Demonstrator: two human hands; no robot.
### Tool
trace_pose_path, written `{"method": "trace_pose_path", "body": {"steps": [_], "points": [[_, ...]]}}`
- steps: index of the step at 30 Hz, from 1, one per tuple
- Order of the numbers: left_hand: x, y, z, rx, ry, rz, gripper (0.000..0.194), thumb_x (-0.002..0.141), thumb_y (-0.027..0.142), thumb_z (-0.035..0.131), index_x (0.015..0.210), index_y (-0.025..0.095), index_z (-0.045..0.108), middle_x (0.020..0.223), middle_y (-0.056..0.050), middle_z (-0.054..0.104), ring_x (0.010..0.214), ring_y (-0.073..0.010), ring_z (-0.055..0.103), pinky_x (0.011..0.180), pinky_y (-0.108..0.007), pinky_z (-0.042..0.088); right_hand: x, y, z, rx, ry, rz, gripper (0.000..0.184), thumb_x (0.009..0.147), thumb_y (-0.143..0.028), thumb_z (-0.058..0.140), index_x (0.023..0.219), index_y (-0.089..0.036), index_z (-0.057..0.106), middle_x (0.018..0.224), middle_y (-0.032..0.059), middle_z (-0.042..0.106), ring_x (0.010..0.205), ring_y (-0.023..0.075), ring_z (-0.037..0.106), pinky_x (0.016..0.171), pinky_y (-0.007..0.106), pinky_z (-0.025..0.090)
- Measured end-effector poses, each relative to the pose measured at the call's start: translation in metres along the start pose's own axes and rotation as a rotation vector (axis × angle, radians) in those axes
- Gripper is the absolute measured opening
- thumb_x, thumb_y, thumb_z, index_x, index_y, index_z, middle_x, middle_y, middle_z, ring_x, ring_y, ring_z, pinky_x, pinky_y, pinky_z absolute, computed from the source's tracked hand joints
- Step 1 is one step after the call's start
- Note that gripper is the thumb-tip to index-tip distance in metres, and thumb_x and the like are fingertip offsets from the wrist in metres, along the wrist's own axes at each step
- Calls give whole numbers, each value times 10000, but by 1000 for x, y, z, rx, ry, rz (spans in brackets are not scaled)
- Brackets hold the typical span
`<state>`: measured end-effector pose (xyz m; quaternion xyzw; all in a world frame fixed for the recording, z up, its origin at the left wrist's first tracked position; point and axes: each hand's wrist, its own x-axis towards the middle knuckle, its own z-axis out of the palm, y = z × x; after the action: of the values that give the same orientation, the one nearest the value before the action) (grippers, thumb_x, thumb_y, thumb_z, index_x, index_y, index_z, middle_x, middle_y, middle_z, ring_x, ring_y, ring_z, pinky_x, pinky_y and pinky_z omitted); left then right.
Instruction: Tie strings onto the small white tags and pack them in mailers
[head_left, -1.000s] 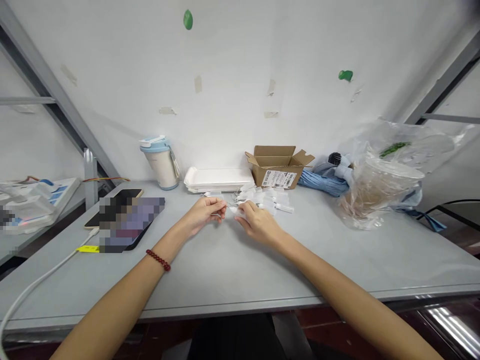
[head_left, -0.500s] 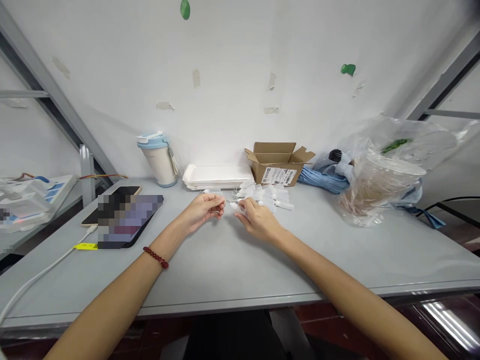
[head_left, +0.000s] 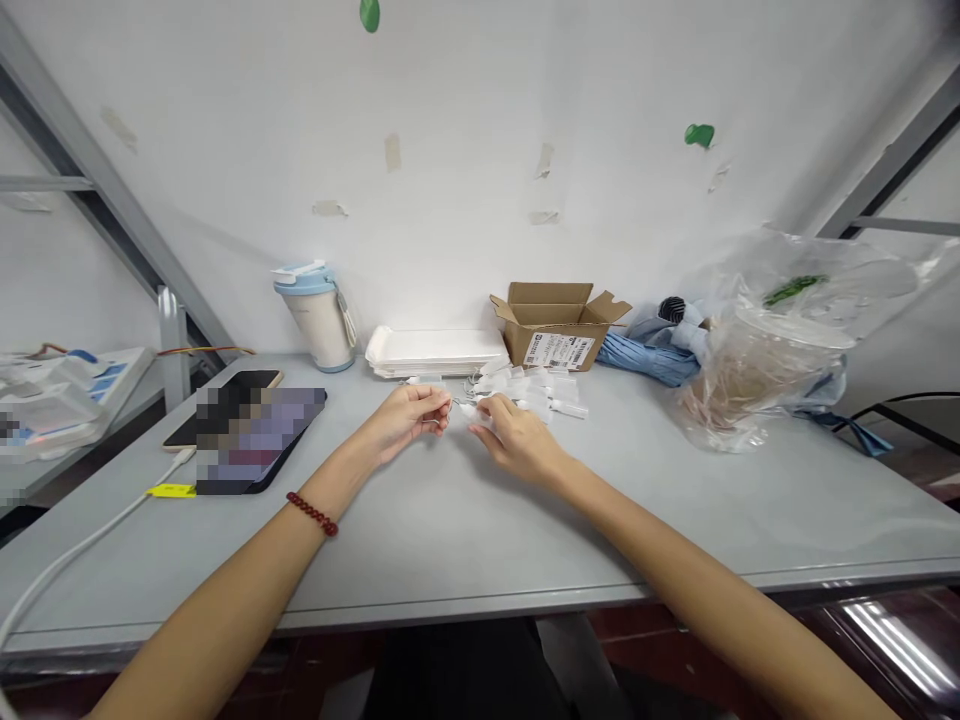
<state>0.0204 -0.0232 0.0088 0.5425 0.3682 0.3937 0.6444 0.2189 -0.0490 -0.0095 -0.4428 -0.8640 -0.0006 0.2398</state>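
Note:
My left hand is closed in a pinch on a thin metal ring, which shows as a fine loop at the fingertips. Facing it, my right hand is closed on a small translucent plastic bottle with a narrow white end pointing left. The ring and the bottle's narrow end are close together; whether they are joined is too small to tell. Behind my right hand lies a loose pile of similar translucent bottles, some with metal rings among them.
Behind the hands are a stack of white trays and an open cardboard box. A tumbler and two phones with a white cable are on the left. A plastic-bagged container and a blue umbrella are right.
Both hands keep nearly the same place and grip. The metal ring at my left fingertips has shifted slightly.

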Motion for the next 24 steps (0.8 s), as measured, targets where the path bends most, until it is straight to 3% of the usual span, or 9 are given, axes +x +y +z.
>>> {"method": "trace_pose_path", "body": {"steps": [11,19,24], "points": [[-2,0,2,113,32,43,286,764,382,665,647,141,564,648,11,511,591,-99,500,593,-251,431,-1,0,0,5,-9,11,169,923,-294,444,1029,-164,462,996,101,604,676,163,552,563,259,322],[0,0,8,262,129,151,308,735,422,663,632,149,565,610,6,524,557,-109,504,561,-262,435,0,2,1,33,1,27,188,928,-283,433,1050,-144,466,996,130,631,768,198,602,616,278,382],[-1,-1,13,259,164,138,289,726,396,660,618,147,561,584,12,530,525,-101,500,556,-264,434,-1,3,3,8,19,10,187,933,-286,426,1047,-143,468,982,134,639,756,195,612,600,266,381]]}}
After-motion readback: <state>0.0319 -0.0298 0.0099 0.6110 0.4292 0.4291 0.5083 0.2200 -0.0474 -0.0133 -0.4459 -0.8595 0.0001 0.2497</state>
